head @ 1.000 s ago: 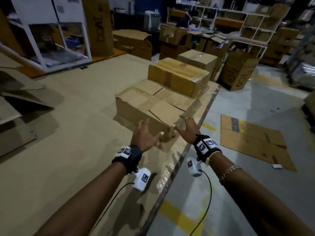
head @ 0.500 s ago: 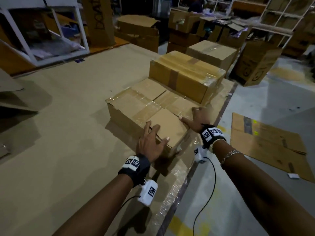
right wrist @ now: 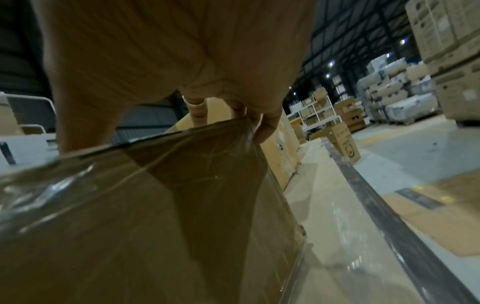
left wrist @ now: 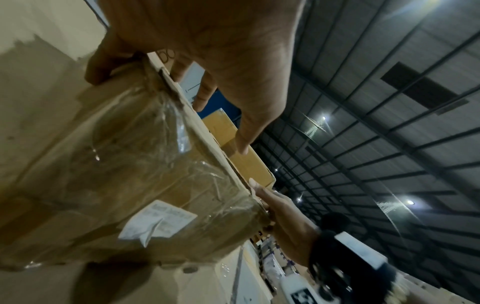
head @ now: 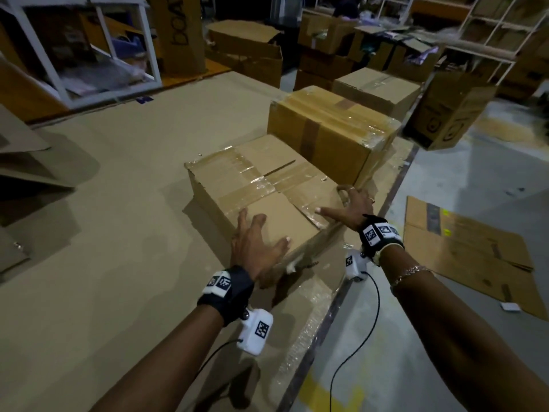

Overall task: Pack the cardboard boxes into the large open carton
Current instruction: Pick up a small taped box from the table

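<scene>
Resting with grip apart, the left hand (head: 257,245) tops the taped box (head: 252,185); right hand (head: 355,205) clamps its corner.

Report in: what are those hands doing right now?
Left hand spread on near corner of flat taped box. Right hand hooks its right edge. Taller box right behind it.

Taller box (head: 332,138) behind, open tabletop (head: 118,203) left

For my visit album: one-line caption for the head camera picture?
Left hand spread over the near corner of a taped cardboard box, right hand gripping its right edge, taller box behind.
</scene>
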Tool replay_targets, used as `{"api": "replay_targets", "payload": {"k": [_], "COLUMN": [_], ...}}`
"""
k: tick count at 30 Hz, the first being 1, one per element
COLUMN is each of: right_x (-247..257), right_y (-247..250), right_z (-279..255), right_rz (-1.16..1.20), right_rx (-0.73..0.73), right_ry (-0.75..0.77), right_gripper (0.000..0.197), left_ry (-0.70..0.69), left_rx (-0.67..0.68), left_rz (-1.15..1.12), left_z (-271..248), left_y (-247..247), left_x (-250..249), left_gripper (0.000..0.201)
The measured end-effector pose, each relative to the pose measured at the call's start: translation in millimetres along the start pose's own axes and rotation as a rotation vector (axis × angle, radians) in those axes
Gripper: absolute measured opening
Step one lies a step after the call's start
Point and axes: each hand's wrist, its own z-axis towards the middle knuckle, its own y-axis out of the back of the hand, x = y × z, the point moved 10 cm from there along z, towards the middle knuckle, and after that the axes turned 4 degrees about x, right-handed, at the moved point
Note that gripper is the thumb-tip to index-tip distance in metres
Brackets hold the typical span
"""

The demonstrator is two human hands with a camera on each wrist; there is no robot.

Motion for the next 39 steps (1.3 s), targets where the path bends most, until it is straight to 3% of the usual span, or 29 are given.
{"api": "replay_targets", "payload": {"k": [6, 17, 21, 31, 39], "right_x": [22.8, 77.0, 94.2, 122.2, 155.9], "right_y": [-40.1, -112.4, -130.6, -182.3, -218.2], "right_z": [-72.9, -222.3, -275.2, -387.2, -477.1], "right_rz": [0.083, 0.195, 0.289, 0.375, 0.404], "right_rx": [0.01, 0.056, 0.065, 0.111, 0.031], "right_ry": [0.048, 0.188, 0.254, 0.267, 0.296], "right_gripper": [0.12, 0.109, 0.104, 0.109, 0.096], "left_ry": [0.029, 0.053, 0.086, 0.09, 0.052], "left_rx": [0.022, -0.021, -0.035, -0.071, -0.025], "left_rz": [0.115, 0.18, 0.168, 0.258, 0.27], "left_z": [-28.4, -113.7, -153.9, -230.9, -275.7], "left_y": [50.4, 149.6, 178.6, 233.3, 274.0], "left_x": [36.7, 102.6, 129.0, 179.2, 211.3], "left_gripper": [0.086, 0.093, 0.105, 0.097, 0.088]}}
